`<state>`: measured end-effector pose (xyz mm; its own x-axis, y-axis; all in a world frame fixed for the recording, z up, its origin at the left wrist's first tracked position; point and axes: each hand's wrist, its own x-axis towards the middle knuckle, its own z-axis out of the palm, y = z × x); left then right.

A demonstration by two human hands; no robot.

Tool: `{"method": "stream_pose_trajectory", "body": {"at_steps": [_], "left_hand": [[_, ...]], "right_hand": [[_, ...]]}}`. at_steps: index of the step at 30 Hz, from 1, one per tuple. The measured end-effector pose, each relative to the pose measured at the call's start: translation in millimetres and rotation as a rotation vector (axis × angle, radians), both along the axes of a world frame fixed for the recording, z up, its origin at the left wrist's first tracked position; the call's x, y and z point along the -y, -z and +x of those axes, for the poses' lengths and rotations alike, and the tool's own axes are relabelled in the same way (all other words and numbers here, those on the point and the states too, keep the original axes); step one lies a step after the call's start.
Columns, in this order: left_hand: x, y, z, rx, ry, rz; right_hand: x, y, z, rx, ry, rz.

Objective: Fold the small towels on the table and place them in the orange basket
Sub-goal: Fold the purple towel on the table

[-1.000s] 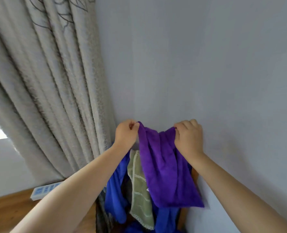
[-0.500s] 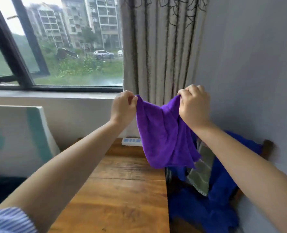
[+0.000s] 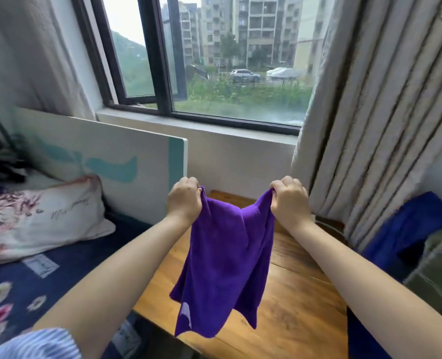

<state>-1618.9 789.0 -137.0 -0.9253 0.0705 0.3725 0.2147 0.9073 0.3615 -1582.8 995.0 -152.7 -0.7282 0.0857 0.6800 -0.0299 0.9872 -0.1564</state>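
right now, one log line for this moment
step: unfolding | left hand: pinches purple towel | right hand: pinches towel | towel: hanging above table

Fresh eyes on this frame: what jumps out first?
The bright purple terry towel dominates the centre, hanging slack above the wooden table, with the left hand and right hand each pinching a top corner. Behind it, the large dark-framed window shows apartment blocks and parked cars. At the right edge, a heap of blue cloth lies beside the beige curtain.

Home bedroom, pillow [image 3: 33,216] on patterned bedding [image 3: 20,288], wooden table [image 3: 292,301], curtained window [image 3: 214,60]
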Motion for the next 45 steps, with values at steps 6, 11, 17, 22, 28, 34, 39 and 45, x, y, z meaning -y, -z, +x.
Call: {"method": "stream_pose_trajectory", "body": {"at_steps": [6, 11, 17, 22, 28, 34, 39, 45], "left_hand": [[21.9, -2.7, -56.3, 0.030, -0.098, 0.092], [5.7, -11.2, -137.5, 0.064, -0.244, 0.416], [-27.7, 10.4, -222.1, 0.140, -0.385, 0.718], [-41.3, 31.9, -259.8, 0.083, -0.302, 0.729], [-0.9, 104.5, -270.8, 0.331, -0.061, 0.373], [43.1, 174.9, -251.6, 0.791, 0.323, -0.347], [76.5, 211.1, -219.9, 1.076, 0.607, -0.825], [117.2, 254.1, -191.2, 1.145, 0.733, -1.171]], "right_hand": [[-4.7, -2.0, -66.9, 0.146, 0.094, -0.116], [-51.0, -15.2, -131.6, 0.132, 0.226, -0.234], [-108.1, -8.9, -185.6, 0.084, 0.389, -0.407], [-118.2, 19.3, -203.7, 0.016, 0.348, -0.388], [-103.2, 109.6, -166.9, 0.147, 0.256, -0.235], [-60.8, 182.0, -101.3, 0.862, 0.170, -0.189], [-7.0, 220.4, -52.4, 1.302, 0.110, -0.126], [55.0, 250.6, -19.8, 1.642, 0.170, -0.117]]}}
